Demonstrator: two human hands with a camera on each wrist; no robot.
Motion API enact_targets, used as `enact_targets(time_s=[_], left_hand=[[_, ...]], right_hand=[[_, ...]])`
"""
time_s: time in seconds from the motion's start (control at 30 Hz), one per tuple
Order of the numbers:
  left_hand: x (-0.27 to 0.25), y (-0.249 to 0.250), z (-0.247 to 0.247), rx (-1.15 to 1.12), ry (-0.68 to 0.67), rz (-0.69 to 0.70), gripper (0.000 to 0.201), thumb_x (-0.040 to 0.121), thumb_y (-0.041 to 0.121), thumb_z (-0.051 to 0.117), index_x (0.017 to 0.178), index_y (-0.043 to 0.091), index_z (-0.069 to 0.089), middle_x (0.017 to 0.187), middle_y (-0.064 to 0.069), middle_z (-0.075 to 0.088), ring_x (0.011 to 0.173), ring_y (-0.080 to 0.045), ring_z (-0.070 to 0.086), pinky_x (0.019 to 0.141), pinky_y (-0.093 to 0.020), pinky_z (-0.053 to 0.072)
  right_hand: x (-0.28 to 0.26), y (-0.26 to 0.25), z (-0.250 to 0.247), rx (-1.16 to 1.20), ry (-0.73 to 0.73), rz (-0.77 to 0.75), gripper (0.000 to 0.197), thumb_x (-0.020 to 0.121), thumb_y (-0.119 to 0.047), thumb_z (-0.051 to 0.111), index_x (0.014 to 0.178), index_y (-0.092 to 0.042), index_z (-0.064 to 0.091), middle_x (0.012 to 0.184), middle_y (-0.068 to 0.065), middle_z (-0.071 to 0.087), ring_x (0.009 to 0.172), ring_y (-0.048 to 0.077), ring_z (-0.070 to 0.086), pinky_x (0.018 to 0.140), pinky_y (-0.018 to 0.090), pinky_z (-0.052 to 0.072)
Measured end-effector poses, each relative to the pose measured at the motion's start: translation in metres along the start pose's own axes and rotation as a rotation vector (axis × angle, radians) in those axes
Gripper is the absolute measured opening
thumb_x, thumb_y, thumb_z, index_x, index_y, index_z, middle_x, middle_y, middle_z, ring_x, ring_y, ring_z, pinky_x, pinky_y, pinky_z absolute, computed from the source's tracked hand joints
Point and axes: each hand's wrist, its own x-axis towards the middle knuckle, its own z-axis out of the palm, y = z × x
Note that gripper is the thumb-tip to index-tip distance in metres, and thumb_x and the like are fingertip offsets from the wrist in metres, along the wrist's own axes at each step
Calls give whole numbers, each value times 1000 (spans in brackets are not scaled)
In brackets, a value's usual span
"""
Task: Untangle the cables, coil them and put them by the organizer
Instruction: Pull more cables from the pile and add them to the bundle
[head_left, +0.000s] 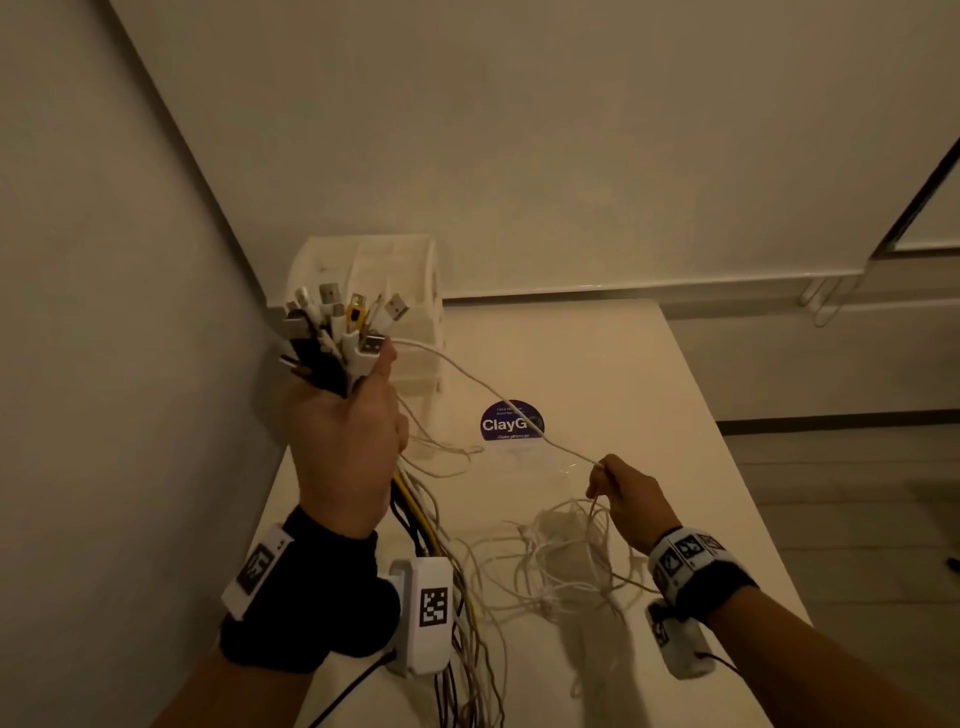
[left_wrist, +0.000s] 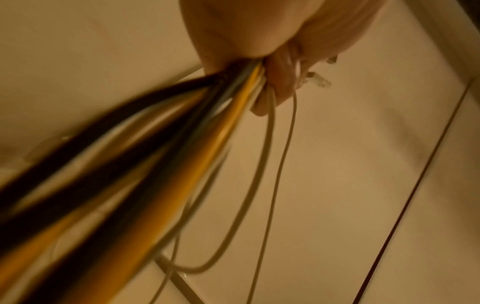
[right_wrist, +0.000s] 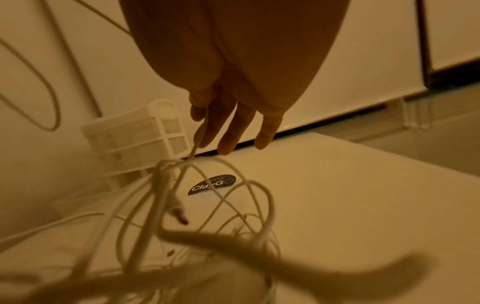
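Left hand (head_left: 343, 447) raised above the white surface (head_left: 649, 395), fingers (left_wrist: 278, 82) wrapped tight round a bundle of cables (head_left: 332, 353): black, yellow and white, USB plug ends fanned out above the fist. The tails hang below the hand to the near edge of the surface.

One thin white cable (head_left: 488, 389) runs from the top of the bundle down to the right hand (head_left: 628, 493), pinched between thumb and forefinger; the other fingers (right_wrist: 228, 142) extended, loose.

Loose tangle of white cables (head_left: 566, 561) on the surface under the right hand, with more loops hanging close to the right wrist camera.

White drawer organizer (head_left: 395, 291) at the back left corner, against the wall, behind the bundle. Round dark "ClayGo" sticker (head_left: 511, 422) on the surface between the hands.
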Motion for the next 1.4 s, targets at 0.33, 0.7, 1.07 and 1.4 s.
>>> enact_targets(time_s=[0.33, 0.7, 1.07, 1.4], left_hand=[[-8, -4, -3, 340, 21, 318, 26, 85, 7, 69, 111, 8, 68, 102, 4, 69, 94, 3, 65, 86, -21, 53], [-31, -37, 43, 596, -346, 293, 21, 80, -6, 67, 94, 8, 73, 73, 15, 62, 73, -2, 58, 61, 0, 37], [-3, -3, 7, 390, -182, 285, 42, 82, 2, 71, 88, 43, 63, 88, 27, 65, 86, 9, 64, 81, -14, 48], [8, 7, -17, 165, -105, 258, 60, 69, 48, 79, 94, -5, 65, 78, -37, 47, 50, -46, 49, 47, -31, 39]], right_hand=[[4, -56, -36, 371, 372, -73, 19, 99, -15, 49, 102, -17, 68, 72, -2, 66, 73, 15, 66, 80, 42, 56], [-17, -162, -67, 433, -54, -500, 23, 97, -3, 43, 89, -19, 58, 66, -15, 57, 58, 1, 48, 61, 14, 37], [-81, -98, -30, 331, -163, -369, 29, 97, -41, 40, 92, -20, 59, 58, -10, 49, 51, 4, 42, 55, 19, 38], [-91, -59, -28, 90, -17, -267, 26, 96, -48, 34, 86, -32, 52, 63, -7, 50, 53, 7, 43, 54, 19, 36]])
